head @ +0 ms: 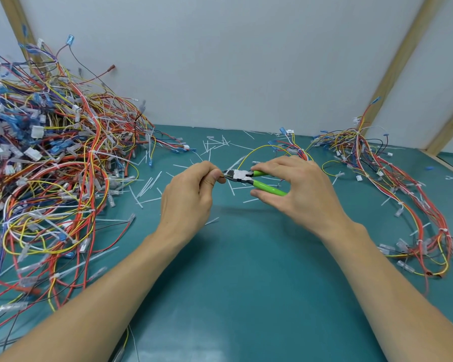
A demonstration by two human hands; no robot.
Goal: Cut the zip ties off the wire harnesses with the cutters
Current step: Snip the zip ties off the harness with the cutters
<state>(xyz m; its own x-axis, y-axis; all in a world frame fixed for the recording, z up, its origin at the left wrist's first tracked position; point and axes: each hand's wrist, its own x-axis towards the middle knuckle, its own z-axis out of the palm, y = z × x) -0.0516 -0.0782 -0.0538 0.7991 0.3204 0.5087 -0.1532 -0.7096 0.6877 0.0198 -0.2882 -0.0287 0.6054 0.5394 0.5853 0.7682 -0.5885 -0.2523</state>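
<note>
At frame centre, the right hand (296, 189) wraps its grip round the green-handled cutters (249, 178), whose tip meets a yellow wire (262, 147) pinched in the left hand (194, 189). Blades set slightly off the zip tie would likely nick the wire's insulation.
</note>
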